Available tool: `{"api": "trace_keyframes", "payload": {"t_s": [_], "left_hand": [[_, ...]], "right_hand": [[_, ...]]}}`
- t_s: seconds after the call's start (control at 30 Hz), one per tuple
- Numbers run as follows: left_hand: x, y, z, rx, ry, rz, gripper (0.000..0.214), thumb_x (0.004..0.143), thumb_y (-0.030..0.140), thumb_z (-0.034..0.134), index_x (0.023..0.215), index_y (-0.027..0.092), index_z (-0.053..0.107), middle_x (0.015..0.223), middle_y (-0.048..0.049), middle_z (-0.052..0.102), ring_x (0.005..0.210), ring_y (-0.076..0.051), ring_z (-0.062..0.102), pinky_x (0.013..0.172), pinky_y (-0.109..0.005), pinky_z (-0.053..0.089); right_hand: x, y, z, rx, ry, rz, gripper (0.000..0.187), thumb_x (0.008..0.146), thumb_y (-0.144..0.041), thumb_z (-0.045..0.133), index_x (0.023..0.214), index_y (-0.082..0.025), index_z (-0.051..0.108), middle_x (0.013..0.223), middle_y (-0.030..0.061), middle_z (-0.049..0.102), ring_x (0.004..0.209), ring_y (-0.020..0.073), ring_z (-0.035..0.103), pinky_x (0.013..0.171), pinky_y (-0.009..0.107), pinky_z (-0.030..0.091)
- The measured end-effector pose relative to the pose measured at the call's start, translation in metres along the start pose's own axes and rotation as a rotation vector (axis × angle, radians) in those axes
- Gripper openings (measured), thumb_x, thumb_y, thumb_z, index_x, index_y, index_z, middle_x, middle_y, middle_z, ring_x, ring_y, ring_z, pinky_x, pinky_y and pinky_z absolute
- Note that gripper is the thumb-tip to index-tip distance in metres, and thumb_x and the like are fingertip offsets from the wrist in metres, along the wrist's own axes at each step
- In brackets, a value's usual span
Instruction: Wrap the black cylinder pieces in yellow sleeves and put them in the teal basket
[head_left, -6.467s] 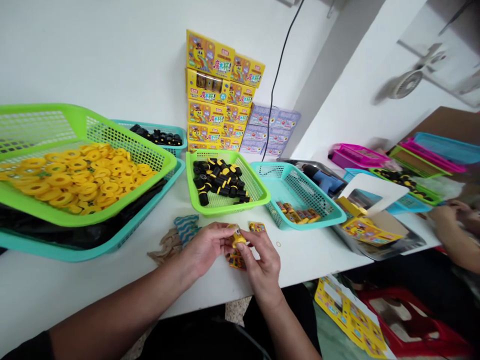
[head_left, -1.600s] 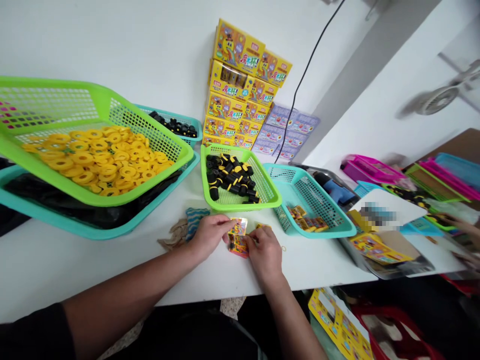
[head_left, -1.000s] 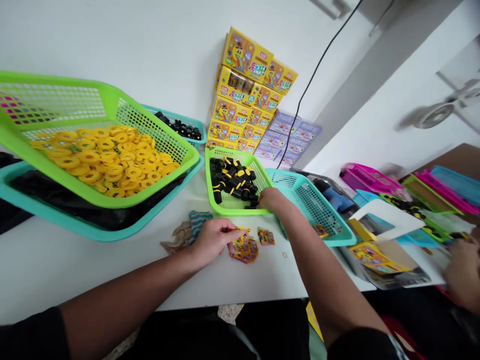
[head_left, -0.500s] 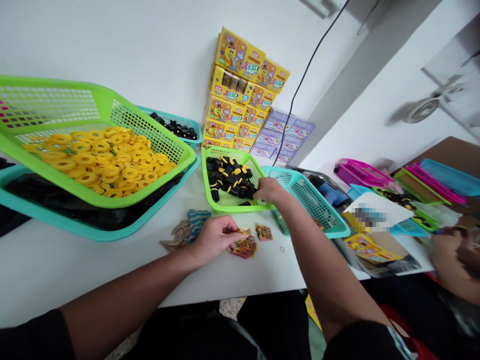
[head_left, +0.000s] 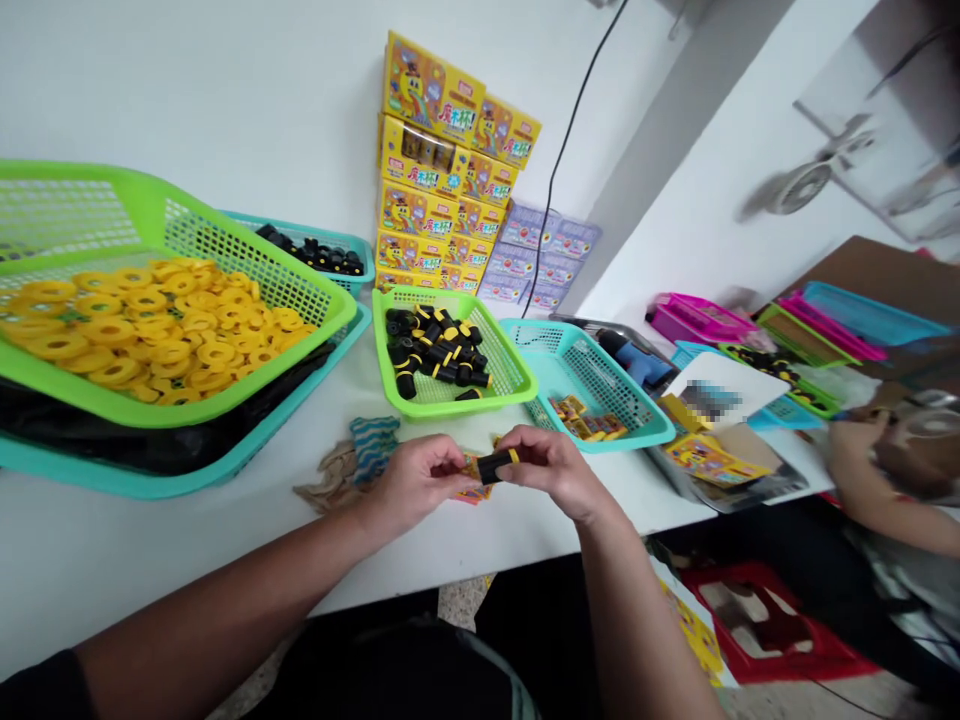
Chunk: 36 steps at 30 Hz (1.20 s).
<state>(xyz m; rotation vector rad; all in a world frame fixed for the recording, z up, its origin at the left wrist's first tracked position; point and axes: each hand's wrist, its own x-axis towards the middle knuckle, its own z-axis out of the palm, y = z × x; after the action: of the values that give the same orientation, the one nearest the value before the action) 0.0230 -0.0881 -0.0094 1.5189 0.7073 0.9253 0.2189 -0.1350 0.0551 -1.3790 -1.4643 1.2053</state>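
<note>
White table (head_left: 165,540) bearing teal mesh baskets (head_left: 592,395)

The right hand (head_left: 551,478) now holds a black-and-yellow cylinder (head_left: 495,466).

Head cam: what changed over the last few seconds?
The right hand came back from the green basket with a black cylinder, yellow-banded, now held between it and the left hand above the printed cards. The yellow boxes and yellow rings stayed put.
</note>
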Motion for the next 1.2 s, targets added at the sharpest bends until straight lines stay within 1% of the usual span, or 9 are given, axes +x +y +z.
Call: {"api": "trace_keyframes", "payload": {"t_s": [0.13,0.23,0.47,0.57,0.67,0.77,0.93,1.07,1.2], "left_hand": [[0.000,0.005,0.001,-0.086,-0.034,-0.054,0.026,0.065,0.032,0.077,0.071,0.013,0.059,0.069,-0.0032,0.066,0.062,-0.015,0.063,0.060,-0.027,0.052],[0.001,0.005,0.000,-0.144,-0.059,-0.077,0.029,0.063,0.032,0.079,0.071,0.014,0.058,0.069,-0.0024,0.066,0.062,-0.015,0.064,0.061,-0.028,0.054],[0.003,-0.001,-0.001,-0.153,-0.061,-0.070,0.026,0.064,0.027,0.080,0.073,0.012,0.060,0.070,-0.0015,0.066,0.062,-0.013,0.063,0.060,-0.025,0.053],[0.003,-0.001,-0.001,-0.210,-0.085,-0.091,0.028,0.065,0.028,0.082,0.077,0.011,0.063,0.075,-0.0041,0.069,0.067,-0.016,0.066,0.064,-0.027,0.054],[0.003,0.000,-0.002,-0.279,-0.150,-0.163,0.034,0.065,0.030,0.083,0.087,0.010,0.067,0.081,-0.0082,0.073,0.073,-0.020,0.069,0.065,-0.029,0.054],[0.003,0.003,-0.003,-0.289,-0.203,-0.224,0.037,0.065,0.031,0.084,0.091,0.010,0.069,0.085,-0.0107,0.074,0.074,-0.021,0.070,0.062,-0.026,0.051],[0.003,0.009,-0.005,-0.248,-0.184,-0.229,0.031,0.067,0.032,0.080,0.089,0.011,0.073,0.079,-0.0089,0.074,0.065,-0.016,0.065,0.052,-0.022,0.041],[0.002,0.011,-0.004,-0.272,-0.160,-0.227,0.031,0.066,0.030,0.081,0.089,0.011,0.073,0.075,-0.0078,0.073,0.058,-0.013,0.059,0.053,-0.022,0.042],[0.002,0.008,-0.004,-0.326,-0.184,-0.234,0.034,0.063,0.028,0.083,0.091,0.010,0.072,0.079,-0.0095,0.074,0.066,-0.017,0.064,0.059,-0.024,0.045]], "right_hand": [[0.002,0.006,-0.004,0.047,0.005,0.016,0.019,0.064,-0.029,0.074,0.076,-0.016,0.068,0.057,-0.0030,0.055,0.051,0.0089,0.041,0.049,0.023,0.028],[0.001,0.011,-0.005,0.067,0.036,0.012,0.018,0.064,-0.029,0.072,0.076,-0.016,0.068,0.054,-0.0036,0.054,0.048,0.0089,0.039,0.047,0.023,0.027],[0.003,0.014,-0.001,-0.002,0.070,-0.014,0.017,0.065,-0.029,0.073,0.075,-0.017,0.065,0.064,-0.0029,0.056,0.055,0.0096,0.042,0.052,0.024,0.029],[0.002,0.013,0.001,-0.084,0.072,-0.038,0.018,0.067,-0.030,0.073,0.075,-0.017,0.064,0.065,-0.0032,0.054,0.058,0.0101,0.041,0.054,0.024,0.029],[0.001,0.012,0.002,-0.142,0.066,-0.037,0.020,0.067,-0.031,0.074,0.077,-0.016,0.064,0.062,-0.0042,0.050,0.057,0.0099,0.040,0.054,0.024,0.028],[0.001,0.012,0.001,-0.145,0.051,-0.030,0.021,0.067,-0.031,0.074,0.077,-0.016,0.063,0.063,-0.0040,0.049,0.058,0.0098,0.039,0.054,0.024,0.028],[-0.002,0.011,0.000,-0.144,0.057,-0.023,0.022,0.067,-0.031,0.074,0.078,-0.016,0.063,0.062,-0.0046,0.049,0.057,0.0091,0.039,0.053,0.024,0.028],[-0.006,0.009,0.000,-0.149,0.053,-0.020,0.021,0.066,-0.028,0.074,0.078,-0.015,0.063,0.059,-0.0055,0.048,0.055,0.0084,0.038,0.051,0.023,0.027],[-0.006,0.011,0.001,-0.107,0.029,-0.009,0.021,0.066,-0.029,0.074,0.078,-0.015,0.063,0.061,-0.0043,0.051,0.057,0.0089,0.040,0.053,0.023,0.029]]}}
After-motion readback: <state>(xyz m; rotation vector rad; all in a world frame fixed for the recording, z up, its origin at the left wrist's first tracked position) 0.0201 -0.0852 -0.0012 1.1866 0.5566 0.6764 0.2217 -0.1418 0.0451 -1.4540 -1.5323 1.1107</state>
